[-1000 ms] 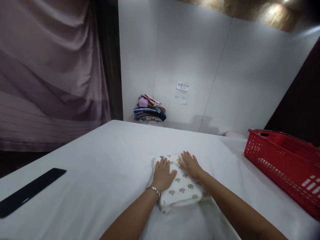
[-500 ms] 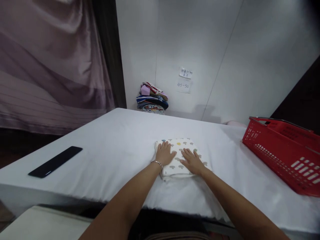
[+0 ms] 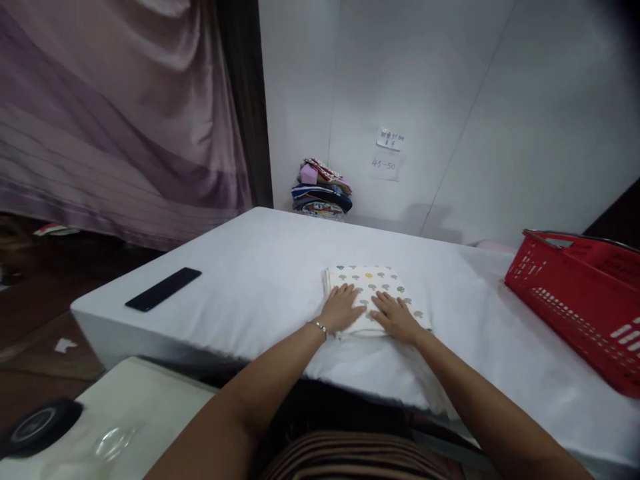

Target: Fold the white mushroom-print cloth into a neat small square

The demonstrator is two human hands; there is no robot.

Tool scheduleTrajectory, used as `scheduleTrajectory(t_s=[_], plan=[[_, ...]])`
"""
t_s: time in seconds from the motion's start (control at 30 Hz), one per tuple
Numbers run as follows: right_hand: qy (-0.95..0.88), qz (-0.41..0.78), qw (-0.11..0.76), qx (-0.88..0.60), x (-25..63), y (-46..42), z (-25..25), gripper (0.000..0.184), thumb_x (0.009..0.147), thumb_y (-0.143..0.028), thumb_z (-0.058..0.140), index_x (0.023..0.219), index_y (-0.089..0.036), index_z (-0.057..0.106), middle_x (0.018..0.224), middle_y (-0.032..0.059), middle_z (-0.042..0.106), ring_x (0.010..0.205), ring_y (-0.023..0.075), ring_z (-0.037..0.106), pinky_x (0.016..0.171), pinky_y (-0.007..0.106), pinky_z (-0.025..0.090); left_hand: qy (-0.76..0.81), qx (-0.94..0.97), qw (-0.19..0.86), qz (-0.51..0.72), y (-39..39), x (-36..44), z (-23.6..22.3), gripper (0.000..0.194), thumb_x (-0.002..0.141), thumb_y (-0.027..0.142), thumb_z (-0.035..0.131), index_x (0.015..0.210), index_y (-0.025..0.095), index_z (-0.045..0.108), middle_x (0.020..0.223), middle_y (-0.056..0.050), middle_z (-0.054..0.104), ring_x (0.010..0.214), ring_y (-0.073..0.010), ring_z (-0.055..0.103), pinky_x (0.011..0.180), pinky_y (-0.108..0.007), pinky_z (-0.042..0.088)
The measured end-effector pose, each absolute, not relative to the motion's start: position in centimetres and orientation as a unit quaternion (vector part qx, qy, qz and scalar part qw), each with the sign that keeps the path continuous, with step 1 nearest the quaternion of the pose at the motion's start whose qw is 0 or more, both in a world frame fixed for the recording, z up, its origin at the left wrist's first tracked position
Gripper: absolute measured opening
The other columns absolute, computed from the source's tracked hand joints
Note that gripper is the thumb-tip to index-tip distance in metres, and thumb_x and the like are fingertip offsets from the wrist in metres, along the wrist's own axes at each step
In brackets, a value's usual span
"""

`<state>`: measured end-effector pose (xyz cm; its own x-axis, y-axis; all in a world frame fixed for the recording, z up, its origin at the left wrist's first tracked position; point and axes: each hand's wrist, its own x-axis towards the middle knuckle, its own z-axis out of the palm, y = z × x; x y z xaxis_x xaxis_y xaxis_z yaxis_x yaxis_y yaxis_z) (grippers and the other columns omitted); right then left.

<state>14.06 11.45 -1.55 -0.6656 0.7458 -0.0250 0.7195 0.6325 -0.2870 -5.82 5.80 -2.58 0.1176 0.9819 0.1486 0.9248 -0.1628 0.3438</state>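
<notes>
A folded white cloth (image 3: 377,288) printed with grey, yellow, green and blue mushrooms lies on the white-covered table (image 3: 260,267), close to its front edge. My left hand (image 3: 342,309) rests flat on the left part of the cloth, fingers extended, a bracelet at the wrist. On the cloth's near right part lies my right hand (image 3: 397,316), palm down with fingers apart. Neither hand grips anything. What sort of cloth item it is cannot be made out from the fold.
A red plastic basket (image 3: 570,300) stands on the table's right side. At the left lies a flat black slab (image 3: 164,289). A pile of folded clothes (image 3: 323,190) sits beyond the far edge by the wall. A pale surface (image 3: 135,407) with a round black object (image 3: 43,423) is at lower left.
My hands have slid back over the cloth towards its near edge, the right one most. The view has tilted down and turned left, bringing the table's front edge and pale surface into sight.
</notes>
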Motion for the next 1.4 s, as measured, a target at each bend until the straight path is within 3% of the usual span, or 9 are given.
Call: scheduleTrajectory(t_s=[0.17, 0.27, 0.33, 0.63, 0.87, 1.17, 1.3, 1.4], plan=[[-0.847, 0.179, 0.237, -0.442, 18.2, 13.1, -1.7, 0.054, 0.089, -0.054, 0.031, 0.127, -0.022, 0.052, 0.136, 0.0071, 0.047, 0.129, 0.0234, 0.037, 0.107, 0.043, 0.029, 0.628, 0.726, 0.090, 0.266, 3.7, -6.5, -2.8, 0.050, 0.092, 0.050, 0.028, 0.127, 0.019, 0.046, 0.140, -0.006, 0.042, 0.133, -0.0181, 0.029, 0.111, -0.038, 0.019], [-0.789, 0.196, 0.324, -0.483, 21.6, 13.1, -2.8, 0.047, 0.084, -0.054, 0.043, 0.114, -0.023, 0.061, 0.121, 0.0067, 0.060, 0.114, 0.0242, 0.053, 0.098, 0.042, 0.041, 0.605, 0.732, 0.080, 0.302, 1.5, -6.9, -2.9, 0.048, 0.090, 0.051, 0.037, 0.127, 0.021, 0.047, 0.137, -0.004, 0.046, 0.132, -0.0167, 0.031, 0.110, -0.036, 0.024], [-0.771, 0.202, 0.346, -0.496, 23.4, 12.6, -3.5, 0.043, 0.082, -0.051, 0.047, 0.112, -0.023, 0.062, 0.116, 0.0069, 0.063, 0.109, 0.0243, 0.056, 0.093, 0.042, 0.045, 0.582, 0.754, 0.068, 0.296, 0.4, -7.2, -2.8, 0.048, 0.087, 0.049, 0.045, 0.127, 0.023, 0.047, 0.137, -0.003, 0.045, 0.131, -0.0176, 0.032, 0.109, -0.037, 0.026], [-0.822, 0.186, 0.310, -0.439, 24.9, 10.6, -4.4, 0.047, 0.075, -0.024, 0.046, 0.121, -0.023, 0.057, 0.135, 0.0056, 0.047, 0.123, 0.0216, 0.044, 0.102, 0.039, 0.037, 0.565, 0.790, 0.011, 0.237, 0.0, -7.1, -3.1, 0.042, 0.082, 0.029, 0.051, 0.123, 0.024, 0.051, 0.134, -0.003, 0.048, 0.127, -0.0193, 0.038, 0.107, -0.039, 0.029], [-0.841, 0.144, 0.239, -0.464, 24.9, 10.7, -4.3, 0.051, 0.081, -0.025, 0.041, 0.131, -0.026, 0.048, 0.141, 0.0010, 0.040, 0.127, 0.0215, 0.038, 0.103, 0.040, 0.036, 0.543, 0.800, -0.019, 0.256, -0.1, -7.0, -3.0, 0.035, 0.086, 0.023, 0.045, 0.120, 0.023, 0.053, 0.132, -0.005, 0.051, 0.125, -0.0179, 0.041, 0.108, -0.042, 0.027], [-0.861, 0.110, 0.199, -0.455, 25.7, 10.9, -5.0, 0.049, 0.086, -0.027, 0.035, 0.134, -0.030, 0.043, 0.142, -0.0035, 0.039, 0.127, 0.0199, 0.040, 0.107, 0.042, 0.033, 0.508, 0.835, 0.008, 0.213, 0.0, -7.5, -3.9, 0.041, 0.089, 0.016, 0.034, 0.125, 0.023, 0.049, 0.132, -0.002, 0.052, 0.128, -0.0154, 0.038, 0.110, -0.040, 0.026], [-0.869, 0.086, 0.219, -0.434, 25.6, 11.1, -5.0, 0.049, 0.086, -0.027, 0.038, 0.134, -0.027, 0.044, 0.140, 0.0002, 0.043, 0.129, 0.0220, 0.037, 0.105, 0.046, 0.034, 0.529, 0.827, 0.037, 0.185, -0.5, -7.2, -3.4, 0.044, 0.087, 0.013, 0.034, 0.127, 0.024, 0.049, 0.134, -0.001, 0.049, 0.130, -0.0160, 0.036, 0.111, -0.042, 0.024], [-0.893, 0.052, 0.240, -0.377, 24.0, 10.5, -3.9, 0.053, 0.084, -0.023, 0.040, 0.136, -0.023, 0.040, 0.141, 0.0044, 0.041, 0.134, 0.0237, 0.028, 0.106, 0.050, 0.031, 0.540, 0.816, 0.034, 0.205, -1.1, -6.4, -2.7, 0.040, 0.089, 0.023, 0.037, 0.127, 0.023, 0.047, 0.134, -0.003, 0.049, 0.130, -0.0172, 0.035, 0.112, -0.042, 0.021]])
